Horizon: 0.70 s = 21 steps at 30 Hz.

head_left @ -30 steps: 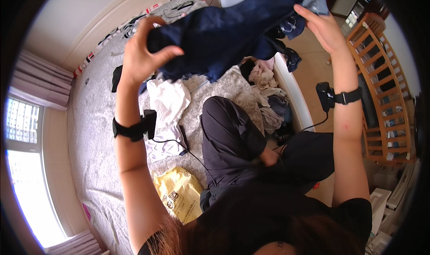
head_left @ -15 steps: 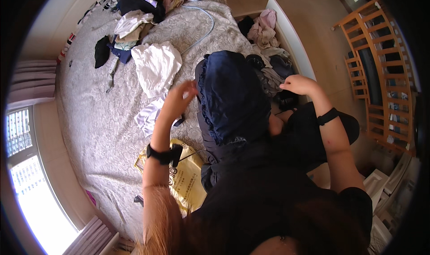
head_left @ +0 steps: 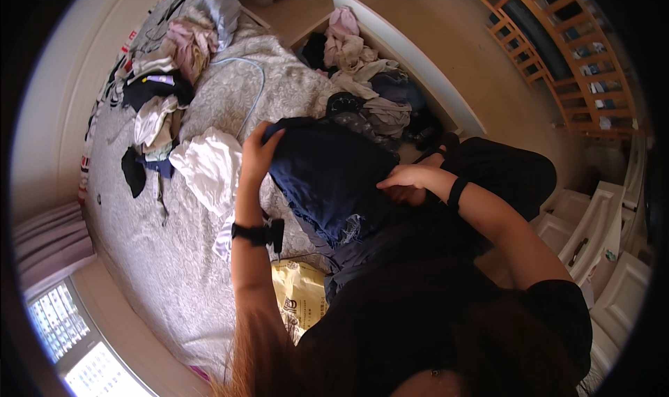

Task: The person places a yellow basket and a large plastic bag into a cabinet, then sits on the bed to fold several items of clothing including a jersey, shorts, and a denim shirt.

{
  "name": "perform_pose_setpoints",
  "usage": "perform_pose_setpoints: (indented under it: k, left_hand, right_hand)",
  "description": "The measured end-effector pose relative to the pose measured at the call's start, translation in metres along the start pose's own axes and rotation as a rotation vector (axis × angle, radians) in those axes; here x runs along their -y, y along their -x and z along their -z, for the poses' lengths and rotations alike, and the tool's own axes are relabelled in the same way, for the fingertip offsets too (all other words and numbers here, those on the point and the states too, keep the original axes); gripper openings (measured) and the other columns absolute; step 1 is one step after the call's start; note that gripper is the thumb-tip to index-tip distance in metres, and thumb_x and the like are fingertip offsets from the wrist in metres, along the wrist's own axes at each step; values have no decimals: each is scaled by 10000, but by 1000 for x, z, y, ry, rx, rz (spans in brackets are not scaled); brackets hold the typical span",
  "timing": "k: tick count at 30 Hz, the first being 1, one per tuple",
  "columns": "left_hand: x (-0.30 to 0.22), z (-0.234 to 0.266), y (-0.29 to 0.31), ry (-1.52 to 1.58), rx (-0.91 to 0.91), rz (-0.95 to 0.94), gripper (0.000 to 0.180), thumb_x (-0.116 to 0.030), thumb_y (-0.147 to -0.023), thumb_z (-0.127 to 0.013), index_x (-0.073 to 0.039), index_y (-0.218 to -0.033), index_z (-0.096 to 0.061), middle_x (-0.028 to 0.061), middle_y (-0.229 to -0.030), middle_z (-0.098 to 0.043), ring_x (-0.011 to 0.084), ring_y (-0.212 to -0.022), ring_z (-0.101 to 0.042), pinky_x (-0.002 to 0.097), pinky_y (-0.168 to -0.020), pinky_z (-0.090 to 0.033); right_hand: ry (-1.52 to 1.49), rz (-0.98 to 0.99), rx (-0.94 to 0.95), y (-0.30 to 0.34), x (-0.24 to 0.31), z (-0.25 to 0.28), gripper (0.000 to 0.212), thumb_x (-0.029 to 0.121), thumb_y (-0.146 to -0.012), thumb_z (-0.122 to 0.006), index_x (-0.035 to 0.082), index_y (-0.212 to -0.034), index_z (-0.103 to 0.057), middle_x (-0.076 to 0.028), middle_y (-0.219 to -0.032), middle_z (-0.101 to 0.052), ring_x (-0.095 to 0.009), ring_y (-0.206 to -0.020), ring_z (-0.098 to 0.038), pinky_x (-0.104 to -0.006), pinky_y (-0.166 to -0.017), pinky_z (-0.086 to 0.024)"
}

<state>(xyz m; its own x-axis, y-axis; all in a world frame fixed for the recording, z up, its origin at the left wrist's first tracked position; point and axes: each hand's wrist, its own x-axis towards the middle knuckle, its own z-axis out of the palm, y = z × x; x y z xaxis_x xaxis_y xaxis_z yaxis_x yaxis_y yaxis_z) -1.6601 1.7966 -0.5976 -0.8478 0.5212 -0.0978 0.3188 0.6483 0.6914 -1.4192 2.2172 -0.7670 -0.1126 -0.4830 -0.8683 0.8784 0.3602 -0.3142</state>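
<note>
A dark navy garment (head_left: 331, 167) with a frayed lower edge lies spread over my lap and leg. My left hand (head_left: 258, 151) grips its upper left edge, the thumb on top and the fingers curled round the side. At the right edge of the cloth, my right hand (head_left: 410, 179) has its fingers closed on the fabric, their tips partly hidden. A crumpled white garment (head_left: 209, 165) lies on the bed just beyond my left hand. Close to my left forearm is a yellow plastic bag (head_left: 298, 292).
The bed's grey patterned cover (head_left: 174, 271) spreads to my left. Piled clothes (head_left: 157, 111) and a pale blue cord (head_left: 261, 83) are on it. Ahead, a white-sided drawer (head_left: 425, 69) holds more clothes (head_left: 376, 83). A wooden slatted frame (head_left: 557, 55) stands far right, white drawer fronts (head_left: 592, 223) nearer.
My view has swung right. Both hands, earlier lifted off the navy garment, now hold its edges; the right one came inward from beside the drawer. The garment has been turned and lies at a slant.
</note>
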Motion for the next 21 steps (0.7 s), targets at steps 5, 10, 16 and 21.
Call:
perform_pose_setpoints:
  k: [5, 10, 16, 21]
  left_hand:
    - [11, 111, 212, 556, -245, 452, 680, -570, -1106, -738, -51, -1541, -678, 198, -1459, -771, 354, -1406, -704, 524, -1231, -499]
    - [29, 85, 268, 964, -124, 708, 807, -629, -1188, -644, 1, -1691, -591, 206, -1601, -727, 309, -1511, -666, 505, -1328, -447]
    - [90, 13, 232, 864, 101, 956, 808, -689, -1160, -616, -78, -1689, -605, 128, -1571, -731, 270, -1532, -612, 492, -1289, -422]
    - [85, -28, 168, 904, 20, 882, 579, -510, -1201, -684, -81, -1590, -676, 57, -1417, -794, 191, -1326, -741, 406, -1096, -586]
  right_hand:
    - [-628, 525, 75, 79, 141, -64, 349, 414, -1096, -728, 79, -1191, -702, -128, -1445, -762, -287, -1317, -740, -513, -1139, -582]
    - [-251, 419, -101, 108, 158, -48, 741, 614, -1095, -739, 34, -1534, -601, -225, -1714, -593, -382, -1533, -636, -621, -1230, -538]
    - [74, 280, -249, 28, 158, -68, 1029, 666, -977, -904, 27, -1706, -559, -161, -1645, -658, -383, -1481, -645, -556, -1188, -557]
    - [-387, 546, -108, 48, 178, -79, 625, 292, -981, -952, -6, -1490, -746, -91, -1361, -822, -232, -1163, -796, -396, -1048, -624]
